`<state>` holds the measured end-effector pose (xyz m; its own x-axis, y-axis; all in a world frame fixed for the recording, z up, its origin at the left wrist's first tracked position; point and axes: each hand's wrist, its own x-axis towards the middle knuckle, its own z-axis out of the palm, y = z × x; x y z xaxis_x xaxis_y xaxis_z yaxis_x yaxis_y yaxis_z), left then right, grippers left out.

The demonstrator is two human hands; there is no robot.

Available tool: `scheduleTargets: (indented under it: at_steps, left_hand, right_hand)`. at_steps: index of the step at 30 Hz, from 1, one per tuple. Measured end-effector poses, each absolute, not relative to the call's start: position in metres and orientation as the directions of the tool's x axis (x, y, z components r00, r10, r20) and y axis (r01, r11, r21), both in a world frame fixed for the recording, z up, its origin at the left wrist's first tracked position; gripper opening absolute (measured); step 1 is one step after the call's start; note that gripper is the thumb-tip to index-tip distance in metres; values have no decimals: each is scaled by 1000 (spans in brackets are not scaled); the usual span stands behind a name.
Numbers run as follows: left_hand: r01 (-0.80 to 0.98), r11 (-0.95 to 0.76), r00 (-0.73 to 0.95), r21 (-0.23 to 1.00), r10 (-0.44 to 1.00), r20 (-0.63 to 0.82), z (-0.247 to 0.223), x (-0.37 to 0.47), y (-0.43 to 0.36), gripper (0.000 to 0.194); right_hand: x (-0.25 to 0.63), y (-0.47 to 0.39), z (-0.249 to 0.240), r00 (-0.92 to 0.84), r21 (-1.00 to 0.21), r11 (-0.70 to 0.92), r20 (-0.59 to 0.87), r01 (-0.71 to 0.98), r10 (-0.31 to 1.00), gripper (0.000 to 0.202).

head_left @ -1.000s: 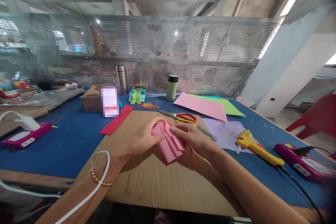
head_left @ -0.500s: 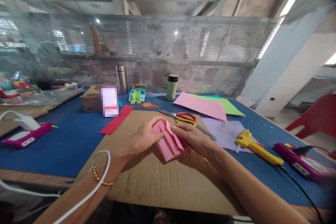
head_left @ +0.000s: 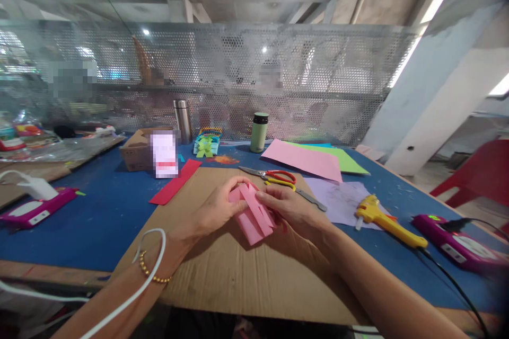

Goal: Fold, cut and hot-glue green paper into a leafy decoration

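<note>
While the left hand (head_left: 218, 205) and right hand (head_left: 292, 207) pinch folded pink paper (head_left: 253, 214), thumbs uppermost, scissors (head_left: 274, 175) lie just beyond, toward one o'clock.

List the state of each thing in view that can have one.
Left grip: closed on pink paper
Right grip: pinching pink paper
Pink paper: folded
Glue gun: on its side, cord attached
Right power strip: lit green, black plug in
Left power strip: white plug in
Phone: screen lit, propped up
Steel flask: upright, lidded
Green flask: upright, lidded
Red strip: flat
</note>
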<state>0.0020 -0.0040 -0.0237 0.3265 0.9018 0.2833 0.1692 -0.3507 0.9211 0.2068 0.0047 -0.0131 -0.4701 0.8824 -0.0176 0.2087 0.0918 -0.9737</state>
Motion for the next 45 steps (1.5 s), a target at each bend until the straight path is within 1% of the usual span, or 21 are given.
scheduleTargets:
  at_steps: [5,10,16,19,23,28,32,35,38,45]
  left_hand:
    - [170,-326,342,930,905,254,-23,3,-6,42]
    - [184,-324,343,928,906,248,-26,3,-5,43]
    - [151,-258,332,954,923,197,-23,5,-7,46]
    - [100,-207,313,973,935,167,-20,8,-9,45]
    - [5,-143,315,990,940,134,-17,10,-11,38]
    - [-88,-129,306,988,940,150,-15,9,-9,33]
    - [-101,-154,317,983,931,178,-14,6,-8,31]
    - [-106,-149,343,983,923,177,-15,4,-9,37]
    - [-90,-146,355,985,920,169,-16,4,-9,41]
    - [-22,-116,405,993,907,115,-15,5,-10,46]
  right_hand:
    - [206,5,-16,-460,-961,103,-29,259,888,50]
    - [204,4,-15,-439,-962,100,-23,255,898,49]
    - [198,-1,-8,-372,-922,107,-43,373,927,34]
    - [197,-3,-5,-359,-904,115,-45,411,932,30]
    - [198,-3,-4,-392,-910,125,-44,395,919,36]
    - [201,0,-7,-453,-952,109,-35,287,891,50]
    - [202,1,-8,-463,-964,91,-35,249,886,53]
    - [203,1,-8,-464,-965,83,-43,248,885,52]
    - [204,1,-8,-464,-962,84,-48,261,885,51]
    - [205,4,-12,-482,-952,90,-65,292,874,51]
